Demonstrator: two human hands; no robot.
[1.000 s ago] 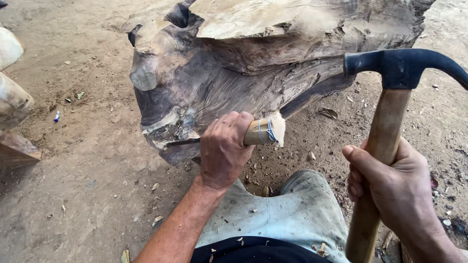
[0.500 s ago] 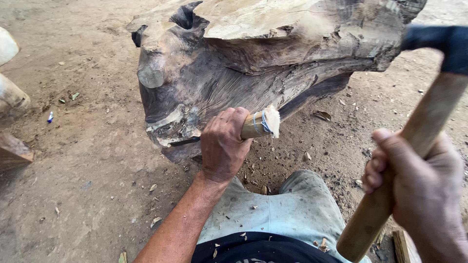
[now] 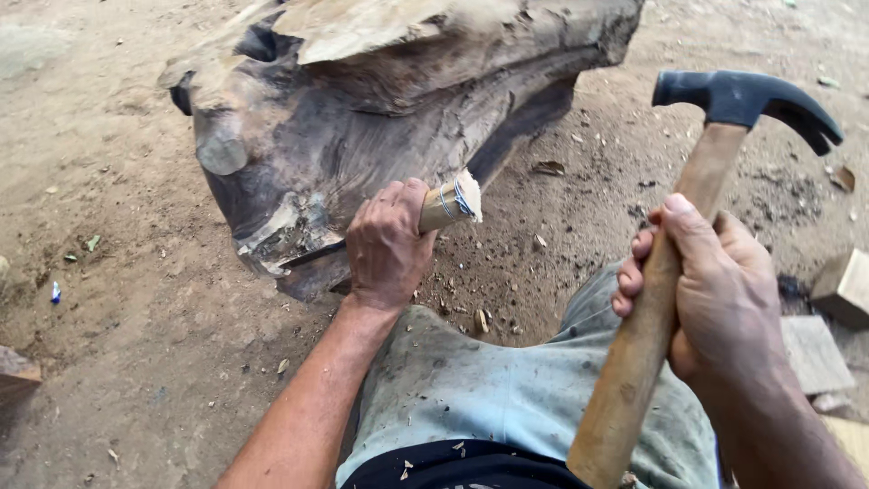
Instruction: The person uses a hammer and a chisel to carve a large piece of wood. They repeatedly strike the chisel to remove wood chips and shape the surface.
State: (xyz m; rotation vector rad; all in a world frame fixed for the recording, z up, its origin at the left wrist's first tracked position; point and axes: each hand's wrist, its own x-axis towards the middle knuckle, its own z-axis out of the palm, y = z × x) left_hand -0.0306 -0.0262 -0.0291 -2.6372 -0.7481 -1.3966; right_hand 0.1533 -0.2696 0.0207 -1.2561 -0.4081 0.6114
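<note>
1. Head view, wood: a big, dark chunk of wood (image 3: pixel 380 118) lies on the dirt ground (image 3: pixel 118 290). It is rough and grey-brown, with a pale, flat part on top.
2. Head view, left hand: the left hand (image 3: pixel 387 246) is shut tight around a chisel (image 3: pixel 425 215). The chisel has a light wooden handle with thin wire wrapped near its frayed top end. Its dark metal blade pokes out under the hand and touches the low edge of the wood chunk.
3. Head view, right hand: the right hand (image 3: pixel 720 294) is shut tight around the long wooden handle of a hammer (image 3: pixel 697 226). The hammer is up in the air, well apart from the chisel. Its black metal head, with a curved claw, is at the top right.
4. Head view, person: the person's knee, in dusty pale blue trousers (image 3: pixel 507 389), sits between the two arms. Little wood chips (image 3: pixel 480 317) lie on the trousers and on the ground near the chisel.
5. Head view, around: small wooden blocks (image 3: pixel 842 285) lie on the ground at the right edge, near the hammer hand. A brown wooden piece (image 3: pixel 16 371) shows at the left edge.
</note>
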